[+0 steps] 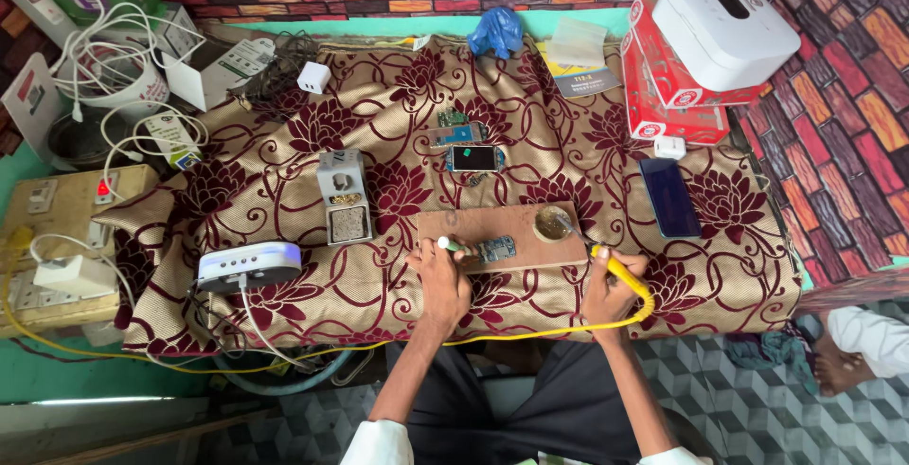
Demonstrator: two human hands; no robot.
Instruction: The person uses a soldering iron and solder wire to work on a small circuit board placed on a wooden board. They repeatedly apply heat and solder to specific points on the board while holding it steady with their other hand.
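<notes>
While the left hand [441, 274] pinches a green-tipped tool [453, 246], the right hand [611, 290] grips a yellow soldering iron [625, 276].

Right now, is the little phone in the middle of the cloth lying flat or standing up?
Lying flat. The small phone rests on the flowered cloth with its dark screen facing up.

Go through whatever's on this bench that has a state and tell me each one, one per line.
Left hand: pinching a small tool on the circuit board.
Right hand: gripping the yellow soldering iron.
Phone on the cloth: screen up, dark.
Blue phone: flat, screen dark.
Wall switch: red light on.
White box: closed.
</notes>
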